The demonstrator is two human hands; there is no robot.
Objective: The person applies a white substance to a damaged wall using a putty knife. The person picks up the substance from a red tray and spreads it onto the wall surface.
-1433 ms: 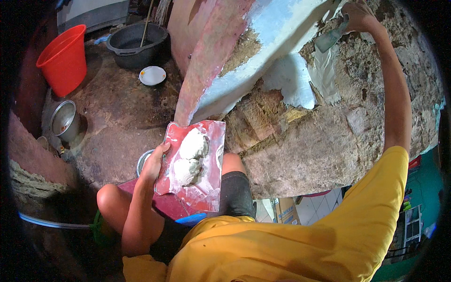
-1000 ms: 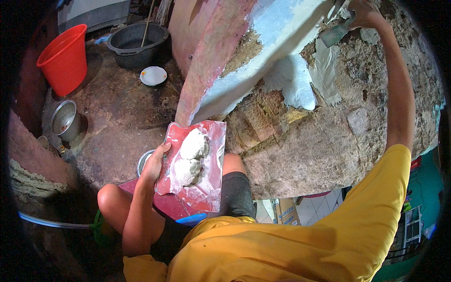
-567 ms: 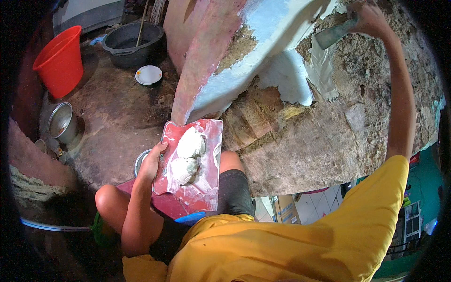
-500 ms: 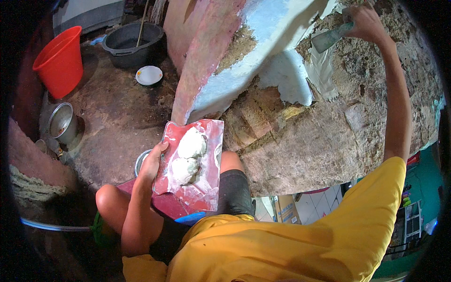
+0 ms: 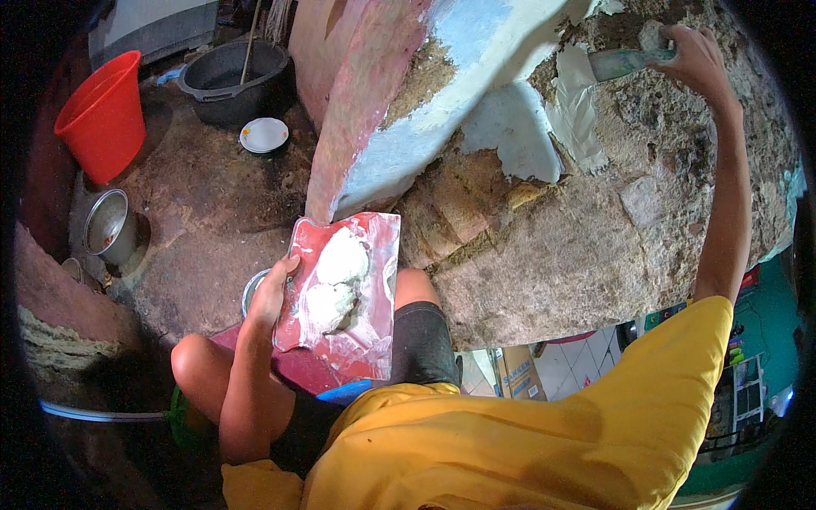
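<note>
My left hand (image 5: 274, 287) grips the edge of a red board (image 5: 293, 327), its thumb on top and the other fingers hidden beneath. Two mounds of white filler paste (image 5: 342, 259) lie on the board, with smears around them. Stretched up to the far right, my right hand (image 5: 699, 61) is closed on a putty knife (image 5: 625, 64) with a wide greenish blade. The blade's end meets a fresh strip of white filler (image 5: 578, 110) on the rough wall (image 5: 561, 263). Left of that strip, old pale-blue paint (image 5: 510, 127) is peeling at its edge.
A red bucket (image 5: 100, 119), a black tub (image 5: 234, 81) holding a stick, a white plate (image 5: 263, 135) and a metal pot (image 5: 109, 225) stand on the stained floor (image 5: 191, 200) to the left. A pink wall edge (image 5: 340, 127) rises ahead. A cardboard box (image 5: 520, 372) shows below the wall.
My right hand and the putty knife have shifted slightly right, and the blade now lies more level. The filler strip shows further up. My left hand still holds the board.
</note>
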